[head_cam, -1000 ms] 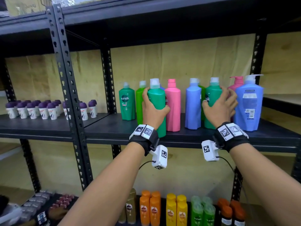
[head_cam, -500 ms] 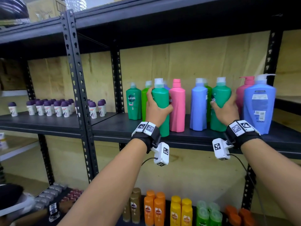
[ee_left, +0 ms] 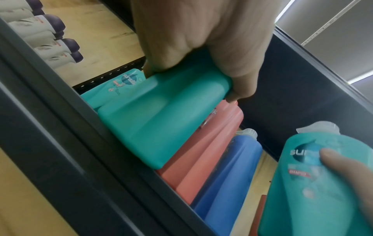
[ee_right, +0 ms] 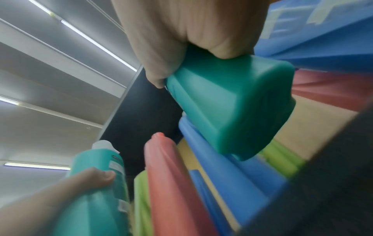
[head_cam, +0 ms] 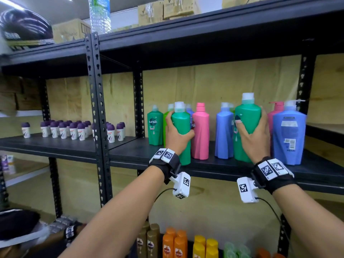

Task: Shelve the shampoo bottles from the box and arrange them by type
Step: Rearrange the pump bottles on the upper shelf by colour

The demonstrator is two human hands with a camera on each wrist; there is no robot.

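Shampoo bottles stand in a row on the black middle shelf (head_cam: 232, 170). My left hand (head_cam: 176, 133) grips a green bottle (head_cam: 181, 127) upright at the shelf's front edge; the left wrist view shows the same green bottle (ee_left: 161, 119). To its left are a green Sunsilk bottle (head_cam: 154, 125) and a light green one behind. My right hand (head_cam: 255, 135) grips a second green bottle (head_cam: 247, 116), higher than its neighbours, its base (ee_right: 232, 111) seen from below. Between the hands stand a pink bottle (head_cam: 201, 131) and a blue bottle (head_cam: 224, 131).
A large blue pump bottle (head_cam: 289, 133) and a pink pump bottle (head_cam: 275, 112) stand right of my right hand. Small purple-capped roll-ons (head_cam: 74, 129) fill the left shelf beyond the upright post (head_cam: 96, 108). Orange and yellow bottles (head_cam: 175, 244) sit below. Another person's hand (head_cam: 70, 232) is low left.
My right hand has raised its green bottle and drawn it forward out of the row. The left hand keeps its grip on its bottle. The head view has tilted upward.
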